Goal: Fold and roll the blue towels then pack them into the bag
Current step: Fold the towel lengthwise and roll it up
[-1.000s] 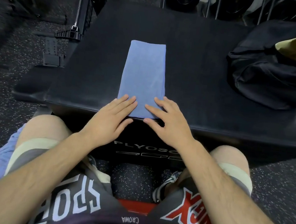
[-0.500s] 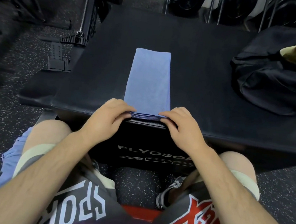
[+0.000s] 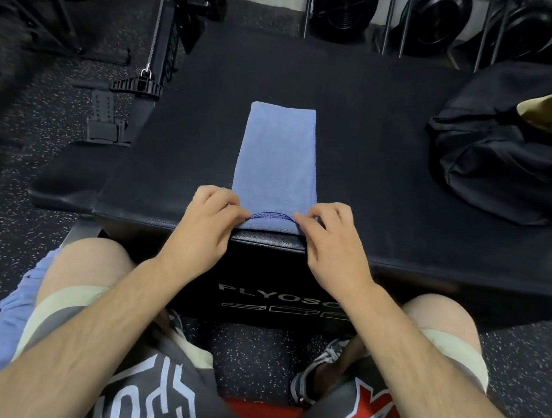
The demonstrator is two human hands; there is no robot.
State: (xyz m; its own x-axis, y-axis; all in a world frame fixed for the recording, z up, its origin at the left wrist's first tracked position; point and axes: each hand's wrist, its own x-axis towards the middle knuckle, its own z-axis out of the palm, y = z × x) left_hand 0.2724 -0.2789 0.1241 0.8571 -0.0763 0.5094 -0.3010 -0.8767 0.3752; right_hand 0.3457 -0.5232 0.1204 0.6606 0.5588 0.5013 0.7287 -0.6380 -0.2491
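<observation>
A blue towel (image 3: pixel 277 154), folded into a long narrow strip, lies on the black padded box (image 3: pixel 362 122), running away from me. Its near end at the box's front edge is turned up into a small first roll. My left hand (image 3: pixel 206 225) pinches the left corner of that rolled end and my right hand (image 3: pixel 331 238) pinches the right corner, fingers curled over the fold. The black bag (image 3: pixel 510 165) sits at the box's right side, its top open with a tan lining showing. Another blue towel (image 3: pixel 7 323) hangs beside my left thigh.
Speckled rubber floor surrounds the box. A cable handle and machine frame (image 3: pixel 145 82) stand close to the box's far left corner. Weight plates on racks (image 3: pixel 424 16) line the wall behind. My knees are against the box's front.
My hands went from lying flat on the towel's near end to curling over it, and they have turned that end up into a small roll.
</observation>
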